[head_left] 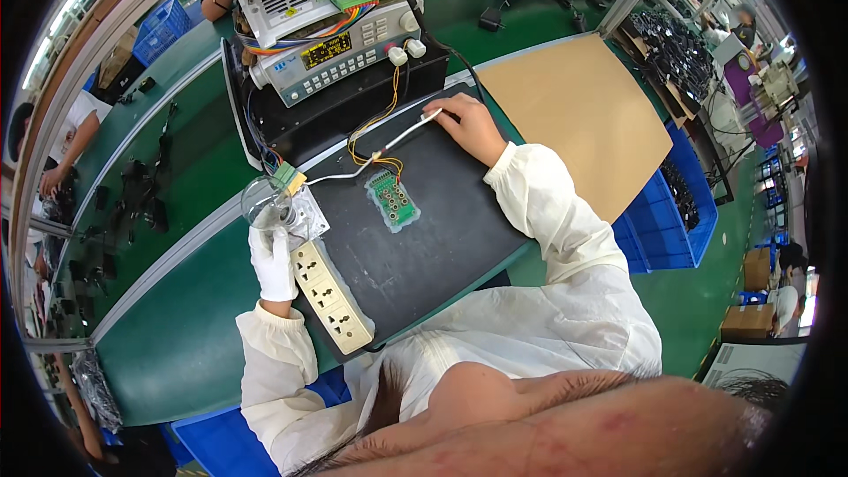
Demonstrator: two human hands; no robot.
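Observation:
My right hand [473, 126], bare, is closed over the far part of the black mat, pinching the end of a white cable [402, 138]. That cable runs left to a green and yellow terminal block [290, 178]. My left hand [273, 265], in a white glove, is at the clear glass light bulb [261, 198], its fingers closed about the bulb's lower part. Beside the bulb lies a white square plate [311, 215]. A cream power strip [330, 297] is just right of the left hand. Between the hands, a small green circuit board [392, 201] with yellow and black wires lies on the mat [433, 238].
Stacked test instruments [340, 53] with a lit display stand behind the mat. Brown cardboard [579, 115] covers the bench to the right. Beyond it are a blue bin [671, 212] and a pile of black cables [667, 53]. Other people work at the far left.

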